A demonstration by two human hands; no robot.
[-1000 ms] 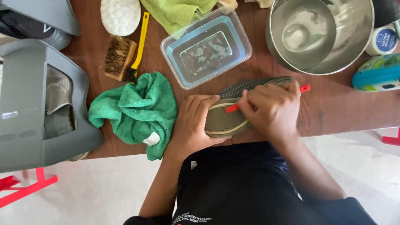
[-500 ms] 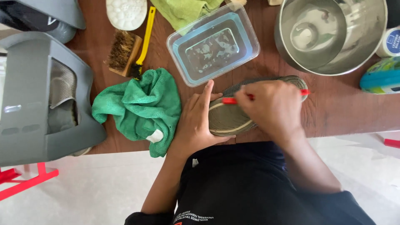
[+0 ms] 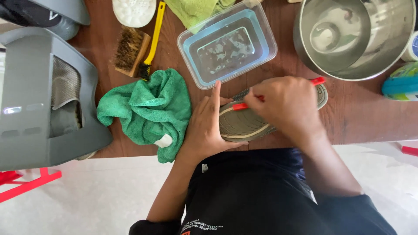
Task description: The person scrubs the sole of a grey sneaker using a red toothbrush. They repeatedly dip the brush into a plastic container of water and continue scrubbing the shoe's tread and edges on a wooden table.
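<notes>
1. Two bare hands work at the near edge of the brown wooden table [image 3: 370,117]. The left hand [image 3: 204,126] lies palm down on the heel end of an olive-grey shoe turned sole up [image 3: 244,124], forefinger stretched toward 12 o'clock, the other fingers wrapped over the shoe's edge, grasping it.
2. The right hand [image 3: 285,104] is clenched round a slim red-handled brush [image 3: 246,105], knuckles up; the handle's far tip shows at 2 o'clock of the hand, the near part lies across the sole. Whether bristles touch the sole cannot be told.
3. The shoe lies lengthwise from 9 to 3 o'clock, partly overhanging the table edge. Its sole is ribbed with fine lines and bordered by a pale rim.
4. At 9 o'clock of the left hand, touching it, lies a crumpled green microfibre cloth [image 3: 143,109].
5. At 12 o'clock stands a clear rectangular plastic tub holding water [image 3: 226,43]; at 2 o'clock, a round polished steel bowl [image 3: 352,35].
6. At 10 o'clock lie a wooden block brush with brown bristles [image 3: 130,50] and a yellow-handled brush [image 3: 152,37].
7. A grey moulded plastic chair [image 3: 30,95] stands at 9 o'clock, beside the table.
</notes>
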